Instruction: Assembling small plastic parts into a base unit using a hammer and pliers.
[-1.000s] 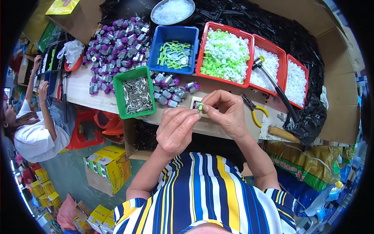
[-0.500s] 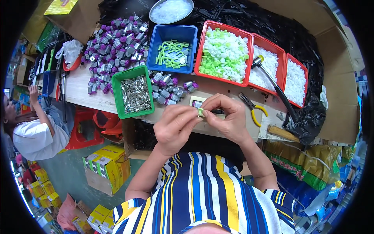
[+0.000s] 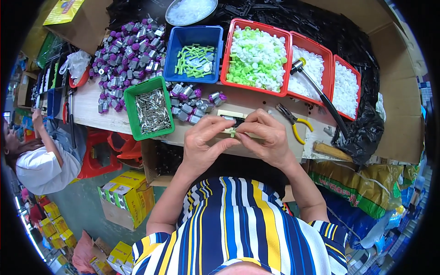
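Note:
My left hand [image 3: 208, 142] and my right hand [image 3: 266, 137] meet over the front edge of the wooden bench [image 3: 101, 112]. Between their fingertips they pinch a small light green plastic part [image 3: 233, 133], joined to a dark piece that is mostly hidden by the fingers. Just behind the hands lies a pale yellow block [image 3: 228, 114]. A few grey and purple assembled parts [image 3: 190, 103] lie right behind my left hand.
A green tray of metal pins [image 3: 150, 112], a blue tray of green pieces [image 3: 195, 55], a red tray of green and white caps [image 3: 256, 57] and two red trays of white parts [image 3: 346, 89] stand behind. Yellow-handled pliers [image 3: 293, 121] lie right. Another person [image 3: 39, 156] sits left.
Both hands have drawn slightly nearer to me with the small part, fingers shifting around it. The person at left has moved an arm.

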`<state>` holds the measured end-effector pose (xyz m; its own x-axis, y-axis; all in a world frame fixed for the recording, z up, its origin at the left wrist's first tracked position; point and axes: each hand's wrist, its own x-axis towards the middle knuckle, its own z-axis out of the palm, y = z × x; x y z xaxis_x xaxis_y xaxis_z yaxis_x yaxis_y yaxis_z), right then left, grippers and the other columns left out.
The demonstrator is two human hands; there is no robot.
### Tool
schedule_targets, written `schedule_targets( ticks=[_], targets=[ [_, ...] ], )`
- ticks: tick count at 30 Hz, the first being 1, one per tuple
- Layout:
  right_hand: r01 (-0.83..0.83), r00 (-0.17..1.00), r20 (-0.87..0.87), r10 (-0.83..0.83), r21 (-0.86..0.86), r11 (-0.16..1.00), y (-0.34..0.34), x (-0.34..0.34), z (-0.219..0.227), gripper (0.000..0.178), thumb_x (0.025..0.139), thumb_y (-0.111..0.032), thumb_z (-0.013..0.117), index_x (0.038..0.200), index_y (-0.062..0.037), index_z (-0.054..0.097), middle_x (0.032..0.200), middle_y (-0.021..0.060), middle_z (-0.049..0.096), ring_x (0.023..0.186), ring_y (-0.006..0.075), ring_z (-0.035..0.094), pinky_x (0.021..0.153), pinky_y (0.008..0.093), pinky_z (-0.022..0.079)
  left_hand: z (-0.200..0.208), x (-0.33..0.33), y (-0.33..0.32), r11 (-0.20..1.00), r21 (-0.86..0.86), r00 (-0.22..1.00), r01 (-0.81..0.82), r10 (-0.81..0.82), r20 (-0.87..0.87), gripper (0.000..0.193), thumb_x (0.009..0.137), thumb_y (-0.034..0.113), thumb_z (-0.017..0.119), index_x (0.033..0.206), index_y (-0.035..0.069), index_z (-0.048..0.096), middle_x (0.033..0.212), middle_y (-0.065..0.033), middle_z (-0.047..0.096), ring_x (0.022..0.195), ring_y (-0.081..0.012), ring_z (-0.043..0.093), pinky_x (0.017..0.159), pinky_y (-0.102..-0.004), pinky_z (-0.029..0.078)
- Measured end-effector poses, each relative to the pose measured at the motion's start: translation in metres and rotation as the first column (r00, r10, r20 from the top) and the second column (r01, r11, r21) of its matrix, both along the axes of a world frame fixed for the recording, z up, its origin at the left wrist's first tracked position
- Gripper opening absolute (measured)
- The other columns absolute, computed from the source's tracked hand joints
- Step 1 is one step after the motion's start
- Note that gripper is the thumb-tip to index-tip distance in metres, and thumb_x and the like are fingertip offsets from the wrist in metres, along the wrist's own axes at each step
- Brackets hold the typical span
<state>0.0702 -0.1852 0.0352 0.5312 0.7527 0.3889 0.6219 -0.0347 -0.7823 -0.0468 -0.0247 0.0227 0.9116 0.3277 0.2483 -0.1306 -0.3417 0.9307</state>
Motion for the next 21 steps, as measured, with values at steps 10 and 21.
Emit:
schedule_targets(
  ticks=[10,21],
  targets=[
    [0.048,0.975,0.223,-0.012,-0.157,0.986,-0.001,0.015,-0.012,0.014,0.078,0.000,0.073,0.090,-0.0021,0.067,0.081,0.0081,0.056,0.068,0.0226,0.057,0.059,0.0324,0.044,-0.025,-0.007,-0.006,0.834,0.531,0.978,-0.153,0.051,0.202,0.043,0.067,0.013,0.083,0.108,0.004,0.070,0.107,-0.0080,0.063,0.103,-0.0290,0.058,0.084,-0.0413,0.048],
    [0.007,0.991,0.131,0.025,-0.237,0.972,0.003,0.017,-0.007,0.013,0.080,0.003,0.070,0.091,0.0000,0.065,0.084,0.0106,0.055,0.071,0.0242,0.059,0.061,0.0333,0.047,-0.037,-0.002,-0.011,0.735,0.666,0.979,-0.128,-0.015,0.205,0.038,0.076,0.022,0.076,0.110,0.007,0.070,0.113,-0.0069,0.060,0.109,-0.0266,0.055,0.086,-0.0405,0.043]
  ],
)
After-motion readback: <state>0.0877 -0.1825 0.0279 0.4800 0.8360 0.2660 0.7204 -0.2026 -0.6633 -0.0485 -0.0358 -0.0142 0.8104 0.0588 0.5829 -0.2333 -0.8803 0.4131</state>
